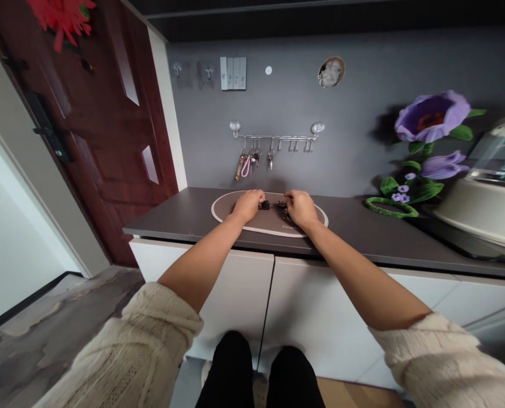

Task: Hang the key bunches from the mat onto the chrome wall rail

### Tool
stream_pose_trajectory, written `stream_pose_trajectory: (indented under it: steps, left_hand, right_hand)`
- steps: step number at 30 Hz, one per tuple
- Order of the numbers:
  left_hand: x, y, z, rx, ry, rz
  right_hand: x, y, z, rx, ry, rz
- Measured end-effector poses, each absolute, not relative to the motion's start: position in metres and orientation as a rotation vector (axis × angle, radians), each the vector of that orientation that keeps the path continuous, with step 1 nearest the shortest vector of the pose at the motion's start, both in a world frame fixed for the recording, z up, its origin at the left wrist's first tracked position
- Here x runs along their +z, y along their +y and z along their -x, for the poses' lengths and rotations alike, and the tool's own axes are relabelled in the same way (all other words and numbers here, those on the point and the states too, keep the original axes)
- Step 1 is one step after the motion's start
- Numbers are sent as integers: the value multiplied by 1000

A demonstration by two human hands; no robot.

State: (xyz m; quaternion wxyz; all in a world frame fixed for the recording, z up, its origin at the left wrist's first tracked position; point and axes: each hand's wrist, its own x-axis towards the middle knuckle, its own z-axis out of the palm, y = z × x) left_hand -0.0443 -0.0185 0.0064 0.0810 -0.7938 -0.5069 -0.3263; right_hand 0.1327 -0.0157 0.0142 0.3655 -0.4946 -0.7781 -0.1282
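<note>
Both hands are over a brown oval mat (261, 225) with a pale rim, on the dark countertop. My left hand (248, 205) is closed in a pinch, with a small black object (265, 204), like a key fob, at its fingertips. Opposite it, my right hand (302, 208) has its fingers curled together around what looks like a bunch of keys (281, 204). Part of that bunch shows below and left of the fingers; the rest is hidden by the hand. A small gap separates the two dark items.
Above the mat, a wall-mounted hook rail (275, 137) carries several key rings (247, 164). Purple knitted flowers (433, 119) and a pale appliance (482, 204) stand on the right of the countertop (354, 226). White cabinet doors (312, 306) are below; a dark red door (108, 130) is left.
</note>
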Motion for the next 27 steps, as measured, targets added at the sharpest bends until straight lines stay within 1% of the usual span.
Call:
stream_pose_trajectory:
  steps: [13, 27]
  left_hand:
    - [11, -21, 41, -1122, -1395, 2332]
    - [12, -26, 34, -1210, -1235, 2401]
  right_hand:
    - [14, -21, -121, -296, -2151, 1058]
    - [12, -17, -119, -235, -2237, 953]
